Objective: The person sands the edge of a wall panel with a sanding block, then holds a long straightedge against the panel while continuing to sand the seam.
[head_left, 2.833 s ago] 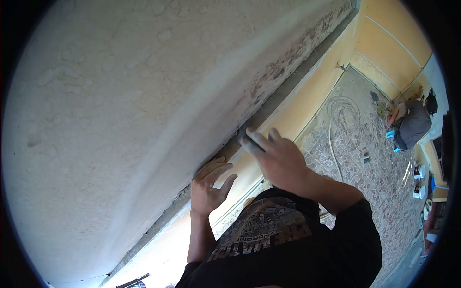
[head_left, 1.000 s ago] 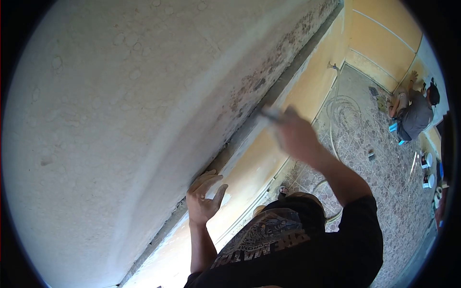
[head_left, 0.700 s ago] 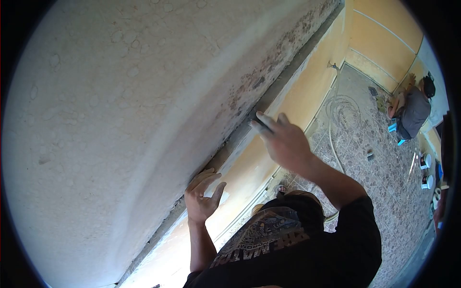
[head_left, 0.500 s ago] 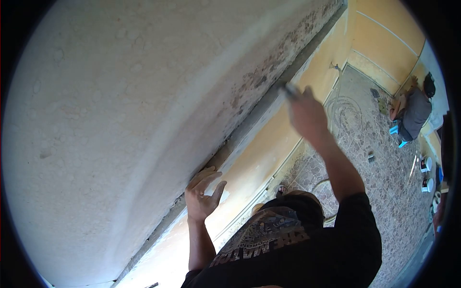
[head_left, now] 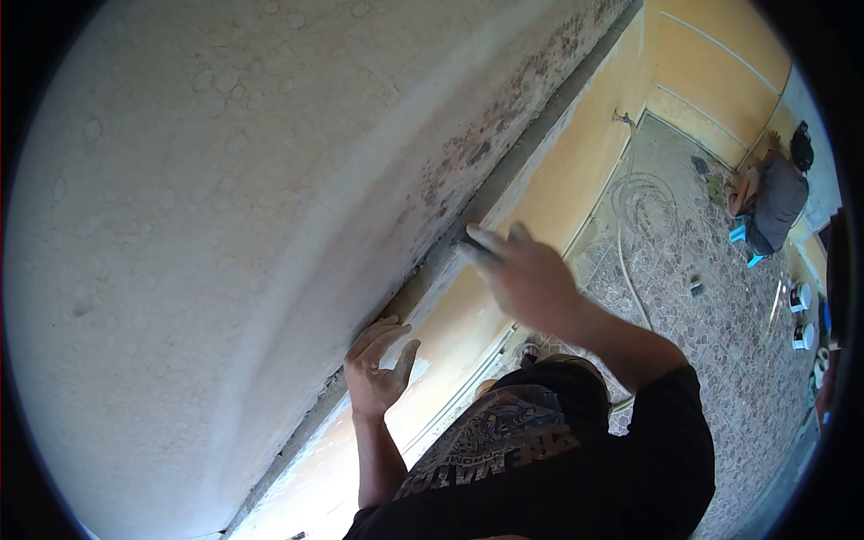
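Note:
Closed around a small dark flat block (head_left: 479, 251), my right hand (head_left: 531, 283) is at the grey ledge (head_left: 540, 130) along the top of the yellow wall. The hand is a little blurred, and much of the block is hidden under the fingers. Lower down the same ledge, my left hand (head_left: 378, 373) leans with its fingers laid along the edge and its thumb held apart. Nothing is in that hand. Both hands have pale dust on the fingers. Dark blotches mark the large pale surface (head_left: 207, 252) beyond the ledge.
A hose (head_left: 623, 243) runs from a tap (head_left: 623, 118) across the patterned floor (head_left: 711, 387). At the far right a person (head_left: 778, 202) sits low on a blue stool (head_left: 738, 234), facing the wall. White buckets (head_left: 803, 337) stand near them.
My right hand has moved down and left along the ledge with the dark block, coming closer to my left hand. The left hand stays in place.

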